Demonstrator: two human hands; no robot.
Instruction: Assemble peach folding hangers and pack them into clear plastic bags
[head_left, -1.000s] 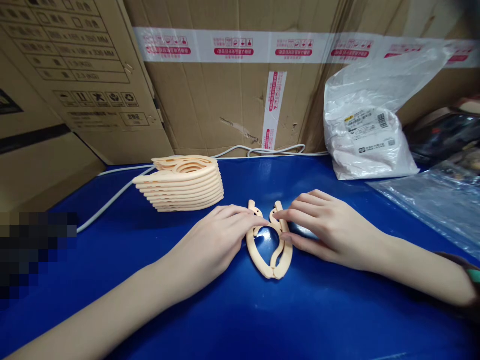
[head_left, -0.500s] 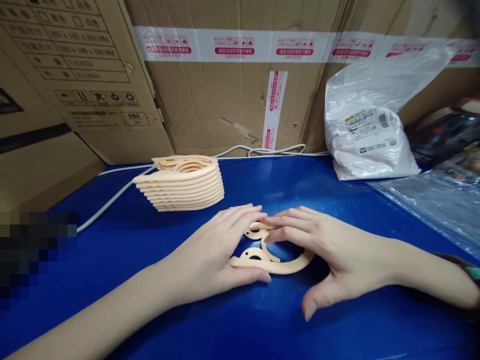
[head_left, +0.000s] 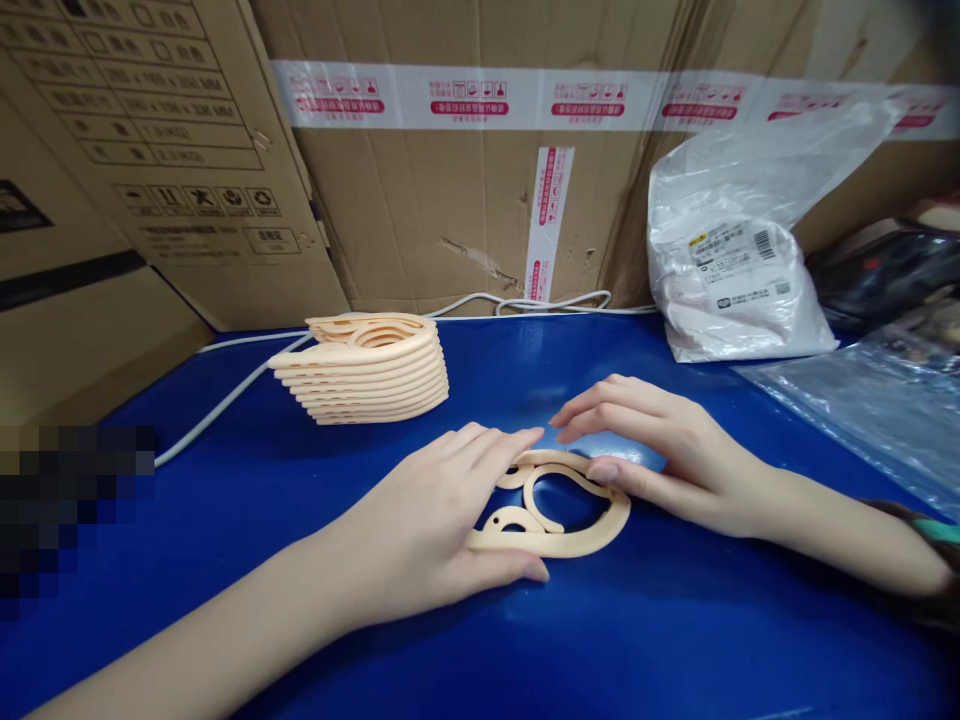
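Observation:
A beige plastic folding hanger [head_left: 574,543], folded into a loop with curled inner parts, lies flat on the blue tabletop [head_left: 480,640]. My left hand [head_left: 439,510] spans its left end, thumb along the near edge and fingers at the far edge, hiding that end. Over the far right side is my right hand [head_left: 667,450], open, its fingers stretched out and raised. Its thumb tip is at the hanger's right rim; whether it touches I cannot tell. Behind my left hand stands a neat stack of similar beige hangers [head_left: 375,385].
Cardboard boxes [head_left: 450,200] wall off the back and left. A white cable [head_left: 232,400] runs along the back and left. At the back right are a labelled white plastic bag [head_left: 739,290] and a clear plastic sheet [head_left: 862,400]. A pixelated patch covers the left edge.
My right hand has moved right and away from me, and its thumb has swung up to the hanger's right rim. More of the hanger shows. My left hand stays nearly in place.

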